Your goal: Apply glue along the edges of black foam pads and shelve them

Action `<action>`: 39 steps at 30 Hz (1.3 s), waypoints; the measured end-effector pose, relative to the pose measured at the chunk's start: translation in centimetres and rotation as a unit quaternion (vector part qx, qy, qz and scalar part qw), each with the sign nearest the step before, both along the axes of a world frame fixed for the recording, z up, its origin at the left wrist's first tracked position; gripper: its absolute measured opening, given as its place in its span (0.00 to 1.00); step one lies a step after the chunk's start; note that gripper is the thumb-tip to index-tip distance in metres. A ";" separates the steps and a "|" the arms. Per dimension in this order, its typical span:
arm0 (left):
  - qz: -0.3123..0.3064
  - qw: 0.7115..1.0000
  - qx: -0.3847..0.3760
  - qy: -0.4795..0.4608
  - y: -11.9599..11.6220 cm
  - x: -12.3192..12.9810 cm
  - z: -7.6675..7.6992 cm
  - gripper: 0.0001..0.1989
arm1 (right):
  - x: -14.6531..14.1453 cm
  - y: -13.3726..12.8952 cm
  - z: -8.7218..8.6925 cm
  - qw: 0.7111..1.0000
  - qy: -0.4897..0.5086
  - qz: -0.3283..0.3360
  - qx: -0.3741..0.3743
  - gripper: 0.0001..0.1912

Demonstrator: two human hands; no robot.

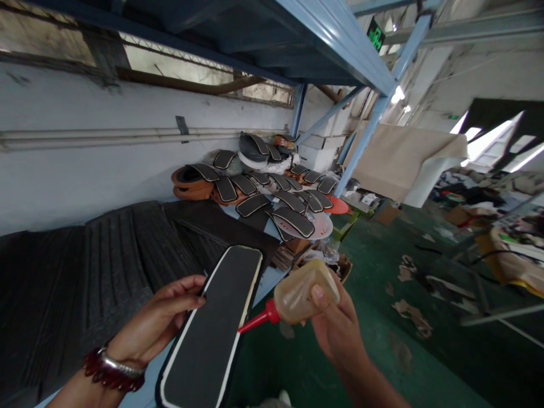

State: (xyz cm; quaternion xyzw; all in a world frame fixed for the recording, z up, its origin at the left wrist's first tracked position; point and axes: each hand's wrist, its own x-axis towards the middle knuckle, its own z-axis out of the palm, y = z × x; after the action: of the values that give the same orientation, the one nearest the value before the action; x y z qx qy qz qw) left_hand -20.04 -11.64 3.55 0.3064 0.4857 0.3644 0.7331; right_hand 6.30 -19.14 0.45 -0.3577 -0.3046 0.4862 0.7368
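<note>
My left hand [181, 306] pinches the left edge of a long dark grey pad [215, 328] with rounded corners and a pale line along its border. The pad is tilted up in front of me. In my right hand [334, 317] is a squeeze bottle [297, 292] of yellowish, see-through plastic, lying on its side. Its red nozzle [257, 322] points left, and the tip meets the pad's right border. Near the tip, the border line looks yellowish above and white below.
Dark ribbed sheets [114, 266] lie stacked at the left. Further back, several similar curved pads [293, 221] rest on rolls and discs. A blue metal rack [365, 141] stands over the bench, its beam overhead. Scraps [412, 320] lie on the green floor at the right.
</note>
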 end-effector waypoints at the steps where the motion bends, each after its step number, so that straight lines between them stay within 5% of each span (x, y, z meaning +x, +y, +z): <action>1: 0.001 1.000 0.004 0.000 0.1 -0.1 -0.1 0.18 | -0.2 -0.1 -0.1 1.000 0.002 0.003 -0.004 0.21; 19: 0.108 0.994 0.023 0.018 0.3 -1.6 -1.2 0.12 | -1.7 -1.0 -0.6 0.998 -0.005 0.068 -0.012 0.24; 31: 0.232 0.970 -0.034 -0.060 -0.5 -0.8 -3.4 0.11 | 0.3 0.3 -1.1 0.999 0.007 -0.051 -0.011 0.23; 39: 0.281 0.953 -0.057 -0.097 -0.7 1.3 -3.5 0.17 | 1.3 0.3 -0.6 0.996 -0.013 -0.090 0.015 0.22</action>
State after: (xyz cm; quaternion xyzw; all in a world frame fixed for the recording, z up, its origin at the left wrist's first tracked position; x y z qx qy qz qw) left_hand -18.77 -12.34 0.03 0.0783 0.4986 0.5550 0.6612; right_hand 7.59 -18.85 -0.17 -0.3789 -0.2875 0.4085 0.7790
